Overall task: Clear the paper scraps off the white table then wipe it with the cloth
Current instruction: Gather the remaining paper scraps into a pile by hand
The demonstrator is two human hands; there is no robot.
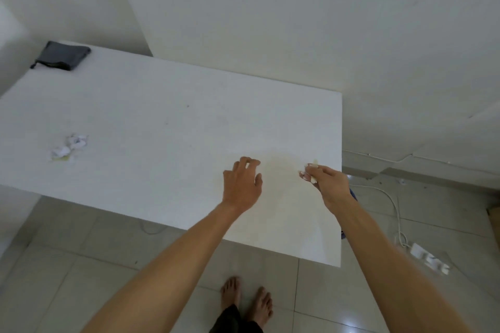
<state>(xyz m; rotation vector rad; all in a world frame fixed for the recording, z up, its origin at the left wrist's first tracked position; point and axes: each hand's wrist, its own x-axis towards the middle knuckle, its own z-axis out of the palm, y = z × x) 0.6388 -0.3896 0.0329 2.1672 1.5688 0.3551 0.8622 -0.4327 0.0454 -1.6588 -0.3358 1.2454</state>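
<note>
White table (167,121): mostly bare, faint yellowish stain near right edge. Grey cloth (61,55) lies folded at far left corner, untouched; wiping not yet begun. Left hand (242,182) is spread above table, fingers apart, nothing held. Right hand (328,184) is pinched on paper scraps (309,173). Crumpled scrap pile (67,147) left near left edge, approx. half cleared.
</note>
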